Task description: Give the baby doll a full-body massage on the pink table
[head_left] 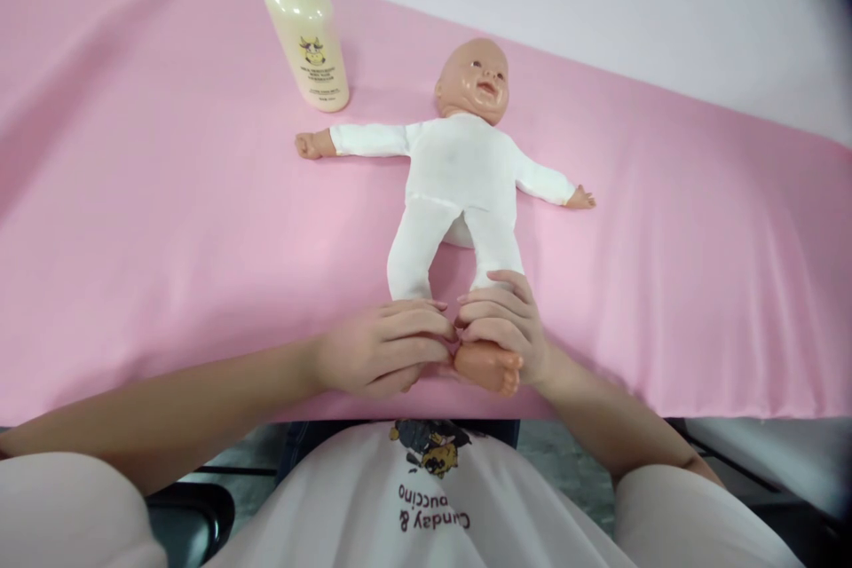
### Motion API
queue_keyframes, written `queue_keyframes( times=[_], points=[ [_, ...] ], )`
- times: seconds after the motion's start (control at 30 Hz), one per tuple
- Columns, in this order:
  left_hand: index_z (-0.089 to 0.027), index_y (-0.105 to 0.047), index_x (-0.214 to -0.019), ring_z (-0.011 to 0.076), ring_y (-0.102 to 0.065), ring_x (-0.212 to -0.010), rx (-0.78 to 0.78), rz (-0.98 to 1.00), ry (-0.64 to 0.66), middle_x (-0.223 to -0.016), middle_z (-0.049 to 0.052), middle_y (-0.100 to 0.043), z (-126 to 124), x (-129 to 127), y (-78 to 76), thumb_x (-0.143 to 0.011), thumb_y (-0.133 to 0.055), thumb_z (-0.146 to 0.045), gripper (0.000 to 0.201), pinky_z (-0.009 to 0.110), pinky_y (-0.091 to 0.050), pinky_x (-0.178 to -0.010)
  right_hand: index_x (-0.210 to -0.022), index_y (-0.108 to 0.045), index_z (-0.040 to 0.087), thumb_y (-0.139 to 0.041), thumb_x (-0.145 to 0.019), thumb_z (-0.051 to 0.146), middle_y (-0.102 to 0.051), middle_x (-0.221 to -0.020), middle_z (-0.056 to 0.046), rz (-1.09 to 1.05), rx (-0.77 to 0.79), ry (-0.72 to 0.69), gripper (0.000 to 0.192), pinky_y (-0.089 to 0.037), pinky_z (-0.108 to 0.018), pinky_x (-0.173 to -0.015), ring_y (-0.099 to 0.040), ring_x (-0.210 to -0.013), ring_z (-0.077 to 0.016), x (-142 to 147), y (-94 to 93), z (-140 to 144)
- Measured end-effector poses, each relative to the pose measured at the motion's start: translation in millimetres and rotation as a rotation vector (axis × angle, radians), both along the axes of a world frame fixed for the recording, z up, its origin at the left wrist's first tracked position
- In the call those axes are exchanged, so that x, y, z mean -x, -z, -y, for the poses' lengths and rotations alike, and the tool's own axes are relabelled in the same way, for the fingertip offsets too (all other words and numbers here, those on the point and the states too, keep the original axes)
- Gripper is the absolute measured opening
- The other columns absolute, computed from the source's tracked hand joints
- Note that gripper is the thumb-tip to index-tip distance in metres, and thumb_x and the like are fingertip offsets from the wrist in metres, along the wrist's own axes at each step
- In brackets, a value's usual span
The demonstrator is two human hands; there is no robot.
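So, the doll [462, 160]: lies on its back in the middle of the pink cloth, head [476, 80] away from the person and legs toward the near edge; its body, arms and legs are white, its head, hands and feet tan.

Doll's arms: stretched out to both sides — the one on the bottle's side ends in a closed fist [312, 145], the other in a small hand with the fingers spread [581, 198].

Left hand [379, 348]: over the lower end of one doll leg, palm down, fingers side by side and bent, their tips reaching across to the heel of the visible foot; whether they clamp on anything underneath, I cannot tell.

Right hand [500, 326]: fingers curled over the other leg just above the foot, closed around it, their tips meeting those of the left hand.

Visible foot [488, 366]: sticks out below the right hand, toes pointing away from the left hand; the other foot is hidden.

Bottle [307, 44]: pale yellow, with a cartoon cow on it, standing beyond the doll's fist and not touching it — its top runs out of view.

Pink cloth [166, 195]: smooth in most places, creased at the sides, with a white surface [599, 9] beyond.

Shirt [333, 506]: white, with a dark and yellow print and upside-down lettering.
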State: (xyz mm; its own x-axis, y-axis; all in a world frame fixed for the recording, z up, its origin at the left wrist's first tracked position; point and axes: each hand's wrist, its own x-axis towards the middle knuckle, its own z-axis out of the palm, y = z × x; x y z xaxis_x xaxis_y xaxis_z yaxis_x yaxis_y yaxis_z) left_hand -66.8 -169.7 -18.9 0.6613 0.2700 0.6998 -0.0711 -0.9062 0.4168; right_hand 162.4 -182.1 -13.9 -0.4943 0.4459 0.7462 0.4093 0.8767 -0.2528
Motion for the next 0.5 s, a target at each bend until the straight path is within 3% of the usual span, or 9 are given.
queue_keyframes(
  times=[0.17,0.37,0.5],
  points=[
    [-0.014,-0.061,-0.107,0.0215,-0.065,-0.107,0.001,-0.028,-0.014,-0.105,0.013,-0.069,0.3,0.4,1.2,-0.093,-0.044,-0.011,0.022,0.041,-0.058,-0.101,-0.085,-0.052,0.023,-0.048,-0.087,0.049,-0.067,-0.069,0.001,0.019,0.092,-0.109,0.027,-0.053,-0.042,-0.086,-0.069,-0.068,-0.017,-0.9,-4.6,0.4],
    [-0.014,-0.061,-0.109,0.0213,-0.065,-0.102,0.029,-0.041,0.019,-0.103,0.013,-0.07,-0.1,-1.9,-2.0,-0.092,-0.044,-0.01,0.025,0.039,-0.059,-0.096,-0.088,-0.049,0.023,-0.051,-0.079,0.027,-0.063,-0.066,0.002,0.022,0.124,-0.218,0.01,-0.058,-0.032,-0.077,-0.065,-0.063,-0.0137,4.1,-4.5,4.6],
    [-0.015,-0.06,-0.109,0.0217,-0.065,-0.101,0.044,-0.037,0.025,-0.102,0.012,-0.07,0.3,-1.9,-2.9,-0.092,-0.044,-0.01,0.024,0.039,-0.059,-0.093,-0.089,-0.048,0.023,-0.053,-0.083,0.027,-0.061,-0.066,0.003,0.042,0.132,-0.246,0.009,-0.057,-0.031,-0.078,-0.063,-0.063,-0.0125,6.4,-3.3,5.3]
  ],
)
